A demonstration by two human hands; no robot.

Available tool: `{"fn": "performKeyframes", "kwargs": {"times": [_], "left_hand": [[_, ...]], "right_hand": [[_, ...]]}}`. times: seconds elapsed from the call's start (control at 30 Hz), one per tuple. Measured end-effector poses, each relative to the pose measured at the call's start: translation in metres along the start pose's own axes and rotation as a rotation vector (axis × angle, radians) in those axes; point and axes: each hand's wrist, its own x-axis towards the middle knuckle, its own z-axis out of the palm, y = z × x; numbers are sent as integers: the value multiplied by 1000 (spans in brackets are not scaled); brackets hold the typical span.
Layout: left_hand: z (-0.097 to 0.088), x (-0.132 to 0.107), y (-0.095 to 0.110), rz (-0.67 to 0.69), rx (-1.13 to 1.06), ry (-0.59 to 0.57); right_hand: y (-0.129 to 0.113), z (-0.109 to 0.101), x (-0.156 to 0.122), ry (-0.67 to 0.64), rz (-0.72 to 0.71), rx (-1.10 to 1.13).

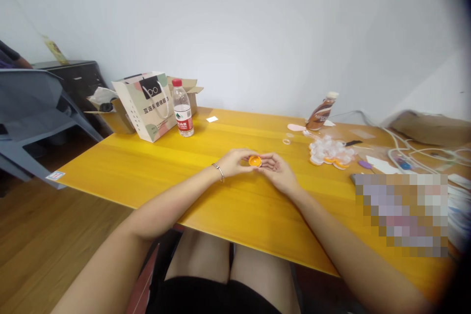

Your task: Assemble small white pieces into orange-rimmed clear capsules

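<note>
Over the middle of the wooden table [221, 191], a small round orange cup-like piece [254, 161] is held between my two hands, its hollow side facing me. My left hand [237, 163], with a bracelet at the wrist, pinches its left edge between thumb and fingers. On the other edge, my right hand [278, 172] grips it with curled fingers. To the right lies a cluster of clear, petal-like plastic pots [329, 151] with some orange parts. A small pale ring [286, 142] rests beyond my right hand.
At the back left stand a paper bag [150, 108], a red-capped water bottle [182, 110] and cardboard boxes [189, 91]. A brown drink bottle [321, 113] stands back right. White cables [399, 144], papers and a purple piece [365, 164] lie on the right. A grey chair [33, 108] is at left.
</note>
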Motion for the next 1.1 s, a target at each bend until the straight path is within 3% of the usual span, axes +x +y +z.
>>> {"fn": "performKeyframes", "kwargs": {"times": [0.17, 0.33, 0.4, 0.53, 0.77, 0.97, 1.1], "left_hand": [[0, 0, -3, -9, 187, -54], [6, -1, -10, -18, 286, -227], [8, -2, -11, 8, 291, -270], [5, -4, -9, 36, 244, -317], [8, 6, -26, -7, 306, -126], [18, 10, -38, -68, 460, -206], [14, 6, -37, -59, 491, -164]], "right_hand": [[-1, -15, 4, -125, -1, -61], [7, -45, 16, 162, -80, -263], [12, -51, 18, 219, -86, -392], [20, -48, 18, 85, -106, -613], [28, -44, 21, -61, -179, -719], [22, -35, 19, -60, -174, -694], [19, -33, 17, -18, -97, -570]]}}
